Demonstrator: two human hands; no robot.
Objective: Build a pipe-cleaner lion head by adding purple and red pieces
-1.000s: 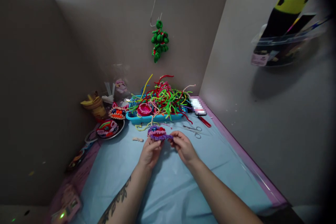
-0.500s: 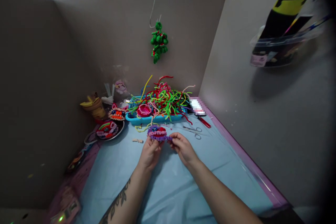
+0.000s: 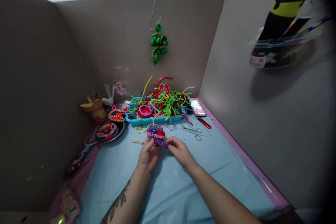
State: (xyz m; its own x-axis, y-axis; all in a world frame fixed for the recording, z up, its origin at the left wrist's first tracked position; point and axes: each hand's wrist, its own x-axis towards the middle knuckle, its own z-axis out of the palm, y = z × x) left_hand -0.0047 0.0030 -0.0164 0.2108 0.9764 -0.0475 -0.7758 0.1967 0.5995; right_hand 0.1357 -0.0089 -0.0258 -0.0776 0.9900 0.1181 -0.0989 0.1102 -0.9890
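A fuzzy pipe-cleaner figure in purple, pink and red, with a blue eye-like spot, is held just above the table. My left hand is closed on its lower left side. My right hand pinches the end of a purple pipe cleaner at the figure's lower right. The fingertips of both hands are partly hidden by the figure. Just behind it stands a light blue tray heaped with loose pipe cleaners. A short beige piece lies left of my left hand.
Scissors, a red-handled tool and a phone-like device lie to the right. At the left are a metal pan holding a colourful piece, and a pot. Grey panels enclose three sides; a green ornament hangs at the back.
The figure has tilted, its lower right edge turning down. My right hand has moved slightly down and left with the purple pipe cleaner end. My left hand keeps its hold.
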